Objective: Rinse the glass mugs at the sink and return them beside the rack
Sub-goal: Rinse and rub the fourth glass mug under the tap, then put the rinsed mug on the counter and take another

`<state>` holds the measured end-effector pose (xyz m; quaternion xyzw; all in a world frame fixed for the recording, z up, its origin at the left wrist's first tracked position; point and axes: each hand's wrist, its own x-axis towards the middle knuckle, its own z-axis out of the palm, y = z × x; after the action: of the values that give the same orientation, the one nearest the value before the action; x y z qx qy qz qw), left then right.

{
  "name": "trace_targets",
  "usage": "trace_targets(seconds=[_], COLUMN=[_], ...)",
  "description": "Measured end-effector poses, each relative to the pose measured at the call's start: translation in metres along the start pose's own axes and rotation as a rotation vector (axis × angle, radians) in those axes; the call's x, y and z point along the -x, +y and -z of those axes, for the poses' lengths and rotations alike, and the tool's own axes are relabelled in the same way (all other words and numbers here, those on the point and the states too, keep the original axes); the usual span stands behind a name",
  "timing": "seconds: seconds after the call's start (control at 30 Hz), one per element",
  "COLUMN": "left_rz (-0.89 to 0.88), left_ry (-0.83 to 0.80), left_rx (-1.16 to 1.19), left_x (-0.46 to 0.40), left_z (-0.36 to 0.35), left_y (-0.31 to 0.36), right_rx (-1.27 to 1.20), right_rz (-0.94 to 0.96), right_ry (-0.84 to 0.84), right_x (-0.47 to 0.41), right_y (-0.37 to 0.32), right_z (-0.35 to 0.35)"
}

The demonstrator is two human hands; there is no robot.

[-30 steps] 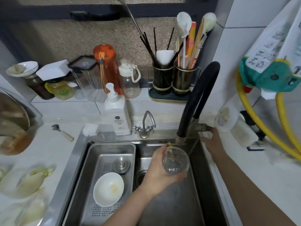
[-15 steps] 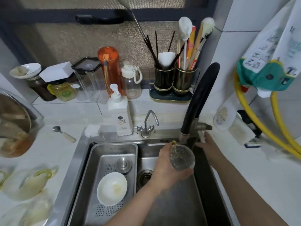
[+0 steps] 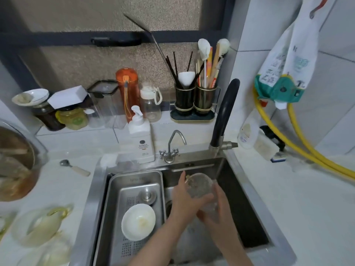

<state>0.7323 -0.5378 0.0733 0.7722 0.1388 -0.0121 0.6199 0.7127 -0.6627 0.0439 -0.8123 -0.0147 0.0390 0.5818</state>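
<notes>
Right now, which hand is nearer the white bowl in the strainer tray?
Left. The left hand grips the glass mug just right of the white bowl; the right hand holds the mug's far side, farther away.

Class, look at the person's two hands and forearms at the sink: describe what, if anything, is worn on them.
Both are bare. The left hand and right hand show no gloves, and no rings are visible on the fingers. Neither forearm shows a sleeve, watch or bracelet up to the picture's bottom edge.
</notes>
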Motion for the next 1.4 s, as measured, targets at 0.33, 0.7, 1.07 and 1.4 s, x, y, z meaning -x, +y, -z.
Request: trace_targets(seconds=[0.33, 0.7, 1.07, 1.4], left_rz=[0.078, 0.103, 0.146, 0.132], left_ry=[-0.076, 0.088, 0.077, 0.334], left_rx=[-0.157, -0.107, 0.175, -0.047], left_x=[0.042, 0.076, 0.1, 0.109], left_z=[0.025, 0.014, -0.017, -0.001], left_y=[0.016, 0.032, 0.02, 0.017], right_rx=[0.111, -0.321, -0.06, -0.154], right_rz=[0.127, -0.074, 0.108, 0.026], right_ry=[-0.067, -0.088, -0.073, -0.119], right_x=[0.034, 0.037, 0.04, 0.049], right_y=[-0.036, -0.039, -0.025, -0.031], right_z=[0.004, 0.012, 0.055, 0.041])
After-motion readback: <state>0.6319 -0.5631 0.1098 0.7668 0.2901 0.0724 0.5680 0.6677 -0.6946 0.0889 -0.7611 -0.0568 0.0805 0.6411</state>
